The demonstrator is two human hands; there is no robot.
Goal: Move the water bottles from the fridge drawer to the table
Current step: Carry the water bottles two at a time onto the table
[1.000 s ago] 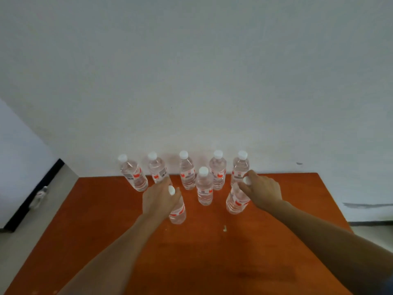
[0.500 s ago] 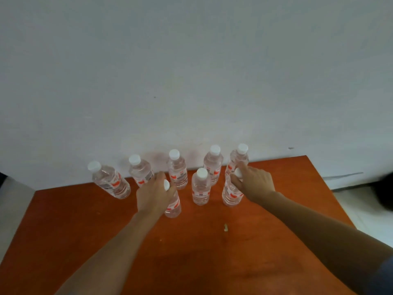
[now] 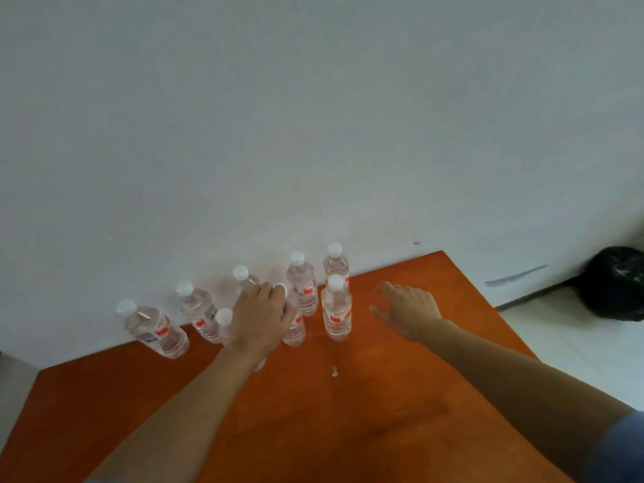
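Several clear water bottles with white caps and red labels stand on the orange table (image 3: 383, 430) by the wall. My left hand (image 3: 259, 317) hovers over the group with relaxed fingers, its fingertips next to the cap of the middle front bottle (image 3: 295, 331). A bottle (image 3: 223, 318) stands just left of that hand, its body hidden behind my wrist. My right hand (image 3: 407, 308) is spread open and holds nothing, a short way right of the front right bottle (image 3: 336, 313).
A white wall rises right behind the bottles. A small pale crumb (image 3: 334, 371) lies on the table in front of them. A black bag (image 3: 616, 284) sits on the pale floor past the table's right edge.
My right hand has let go of the front right bottle and moved right. My left hand has released its bottle and shifted right over the group. The view has swung right.
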